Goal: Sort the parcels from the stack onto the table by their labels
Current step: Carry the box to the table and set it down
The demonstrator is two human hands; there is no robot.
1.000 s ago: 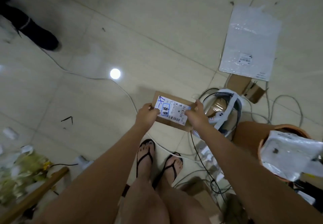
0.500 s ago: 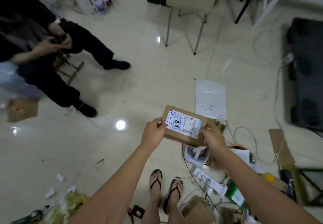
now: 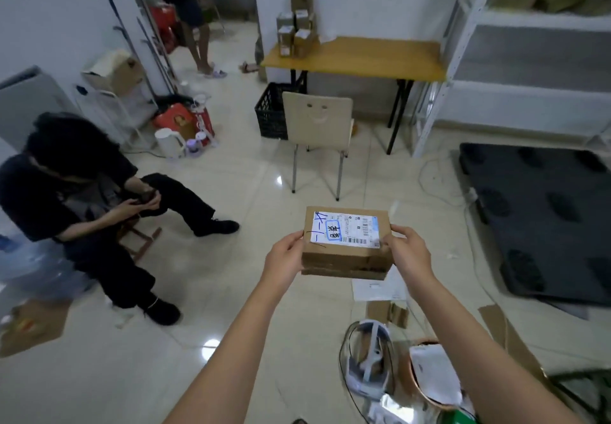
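I hold a brown cardboard parcel (image 3: 345,258) in front of me at chest height, its white label with blue and black handwriting facing up. My left hand (image 3: 284,258) grips its left end and my right hand (image 3: 408,251) grips its right end. Far ahead stands a yellow-topped table (image 3: 373,58) with several small boxes (image 3: 296,31) stacked at its left end. More parcels lie near my feet: a white plastic mailer (image 3: 433,374) in an orange tub and a flat white mailer (image 3: 380,288) on the floor.
A beige chair (image 3: 317,122) stands between me and the table, beside a black crate (image 3: 269,114). A person in black (image 3: 76,205) sits at left; another stands in the doorway. White shelving (image 3: 529,53) and a black pallet (image 3: 542,222) fill the right. Cables and a headset (image 3: 367,364) litter the floor.
My view has lifted from the floor to the room, so the table, chair and shelving are now visible. The parcel stays held in both hands and now sits level.
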